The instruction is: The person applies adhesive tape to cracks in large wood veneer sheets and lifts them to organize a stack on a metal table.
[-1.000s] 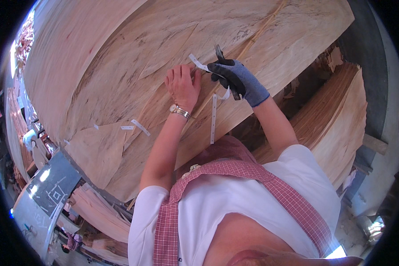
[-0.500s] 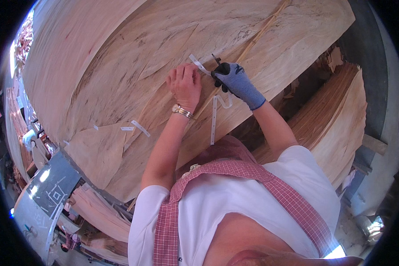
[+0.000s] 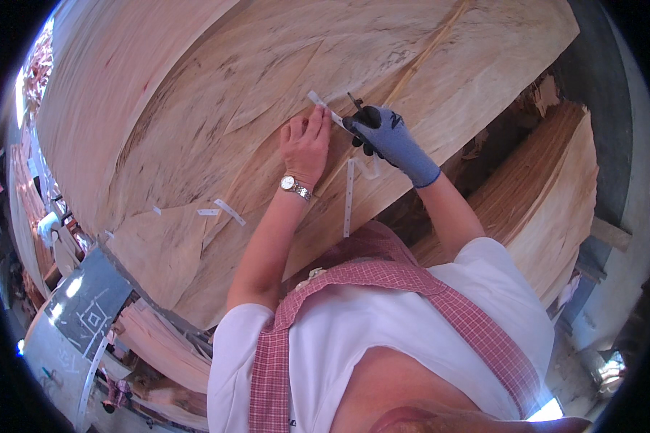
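Left hand (image 3: 307,144) flat, fingers together, pressing white tape strip (image 3: 323,107) onto veneer sheet (image 3: 217,94), frame centre. Gloved right hand (image 3: 383,136), fingers clamped on dark tool (image 3: 357,108) just beside.

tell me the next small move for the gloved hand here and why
Probably bring the dark tool in the right hand down to cut the white tape strip. The left hand lies flat on the veneer sheet, its fingertips pinning the strip along the split, and the tool's tip sits right beside the strip's free end.
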`<action>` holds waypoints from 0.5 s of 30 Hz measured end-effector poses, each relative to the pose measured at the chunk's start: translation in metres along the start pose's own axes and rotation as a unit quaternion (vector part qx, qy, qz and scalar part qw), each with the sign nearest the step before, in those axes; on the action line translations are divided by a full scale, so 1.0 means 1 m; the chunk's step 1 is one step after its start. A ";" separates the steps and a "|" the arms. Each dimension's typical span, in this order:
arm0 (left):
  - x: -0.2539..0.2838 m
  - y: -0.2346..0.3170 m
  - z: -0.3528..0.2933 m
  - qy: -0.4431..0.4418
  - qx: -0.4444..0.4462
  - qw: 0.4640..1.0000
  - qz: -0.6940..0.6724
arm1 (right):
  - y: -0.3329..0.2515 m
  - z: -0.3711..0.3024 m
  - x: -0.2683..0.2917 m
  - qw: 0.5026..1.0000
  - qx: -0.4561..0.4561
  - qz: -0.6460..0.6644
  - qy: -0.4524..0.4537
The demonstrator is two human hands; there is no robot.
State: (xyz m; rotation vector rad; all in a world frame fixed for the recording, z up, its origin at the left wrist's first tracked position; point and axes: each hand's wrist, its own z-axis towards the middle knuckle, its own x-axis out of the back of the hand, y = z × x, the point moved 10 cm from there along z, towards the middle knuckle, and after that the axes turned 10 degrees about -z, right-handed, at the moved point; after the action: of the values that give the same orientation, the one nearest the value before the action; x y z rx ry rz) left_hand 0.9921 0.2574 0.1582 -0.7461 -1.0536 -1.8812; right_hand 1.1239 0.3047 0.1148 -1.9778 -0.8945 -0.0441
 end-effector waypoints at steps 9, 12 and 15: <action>-0.006 -0.001 0.001 -0.036 0.010 0.999 0.007 | -0.068 0.021 0.057 0.908 0.216 -0.312 0.177; -0.006 -0.005 0.009 -0.080 0.063 0.993 -0.056 | -0.063 0.074 0.053 0.984 0.144 -0.017 0.100; -0.005 -0.015 0.024 -0.075 0.111 0.987 -0.093 | -0.040 0.117 0.030 0.993 0.066 0.083 0.051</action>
State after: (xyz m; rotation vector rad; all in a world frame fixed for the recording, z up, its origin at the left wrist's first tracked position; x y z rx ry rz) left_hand 0.9835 0.2850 0.1601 -0.6874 -1.4447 -1.8435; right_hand 1.0848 0.4231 0.0895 -1.9016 -0.6485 0.0086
